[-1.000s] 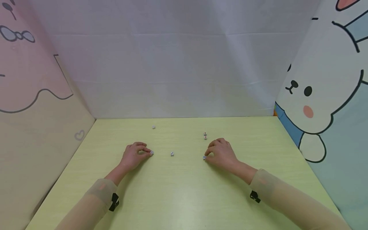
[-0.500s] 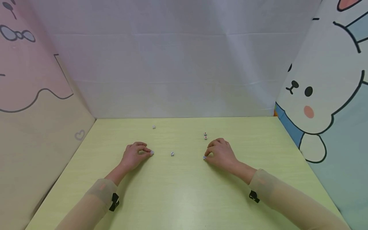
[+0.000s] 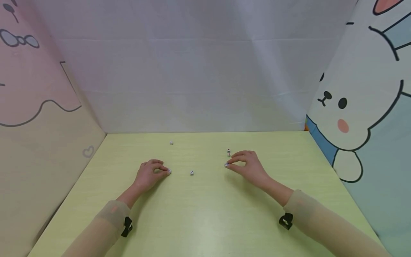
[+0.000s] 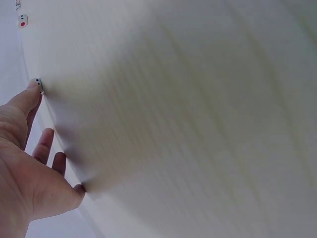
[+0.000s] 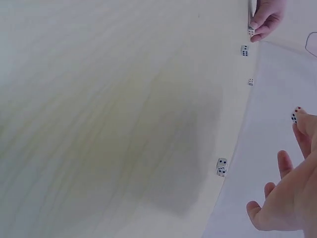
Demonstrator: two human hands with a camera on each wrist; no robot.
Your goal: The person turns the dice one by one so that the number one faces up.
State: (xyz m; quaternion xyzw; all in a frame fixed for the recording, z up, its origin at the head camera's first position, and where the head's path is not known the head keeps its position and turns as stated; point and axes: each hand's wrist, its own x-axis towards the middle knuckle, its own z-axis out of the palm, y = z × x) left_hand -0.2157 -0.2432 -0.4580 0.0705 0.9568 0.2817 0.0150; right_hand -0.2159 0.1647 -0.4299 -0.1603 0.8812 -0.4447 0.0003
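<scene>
In the head view my left hand (image 3: pixel 150 175) pinches a white die (image 3: pixel 169 171) between thumb and fingertips, low at the table. The left wrist view shows that die (image 4: pixel 38 82) at the thumb tip, its other fingertips touching the tabletop. My right hand (image 3: pixel 250 169) holds another die (image 3: pixel 226 165) between thumb and forefinger, raised above the table; in the right wrist view, this die (image 5: pixel 294 116) shows dark and red dots, other fingers spread. Just beyond it are two dice (image 3: pixel 229 152) close together; I cannot tell whether one stands on the other.
A single die (image 3: pixel 192 172) lies between the hands, and one more die (image 3: pixel 171 142) sits near the back edge. The pale yellow table (image 3: pixel 205 214) is bounded by a white backdrop (image 3: pixel 199 78) and printed side panels (image 3: pixel 363 107).
My right hand has lifted its die off the table and moved it up and slightly left, near the pair of dice. The left hand has stayed still.
</scene>
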